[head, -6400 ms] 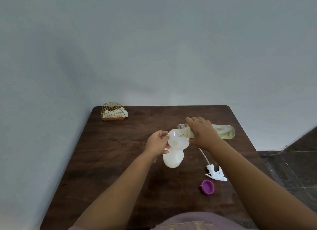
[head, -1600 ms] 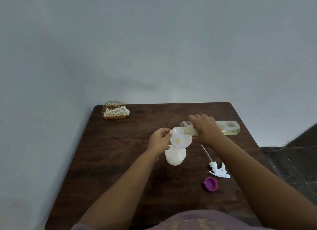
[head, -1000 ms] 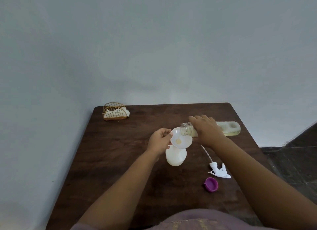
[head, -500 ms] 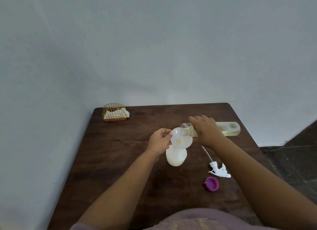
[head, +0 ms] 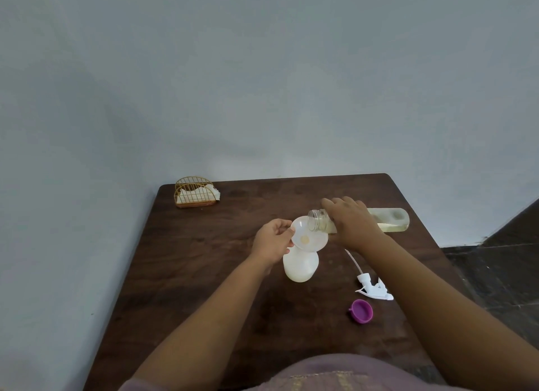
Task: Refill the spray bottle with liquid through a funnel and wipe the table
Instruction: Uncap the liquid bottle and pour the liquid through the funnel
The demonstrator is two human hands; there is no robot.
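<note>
1. The left hand point(head: 272, 240) pinches the rim of the white plastic funnel point(head: 309, 238), fingers narrowed onto its edge.
2. The right hand point(head: 351, 223) is wrapped tight around the clear plastic refill bottle point(head: 388, 221), tipped on its side with its open mouth over the funnel bowl.
3. Pale yellow liquid point(head: 304, 239) pools at the funnel's throat.
4. Directly under those left fingers stands the white opaque spray bottle point(head: 300, 266), funnel seated in its neck.
5. Out past the right wrist, on the dark wooden table point(head: 204, 259), lies the white trigger sprayer head point(head: 372, 287) with its tube.
6. Just nearer than that sits a purple round cap point(head: 361, 311).
7. Far beyond the left fingers, at the table's corner, is a gold wire napkin holder point(head: 194, 192).
</note>
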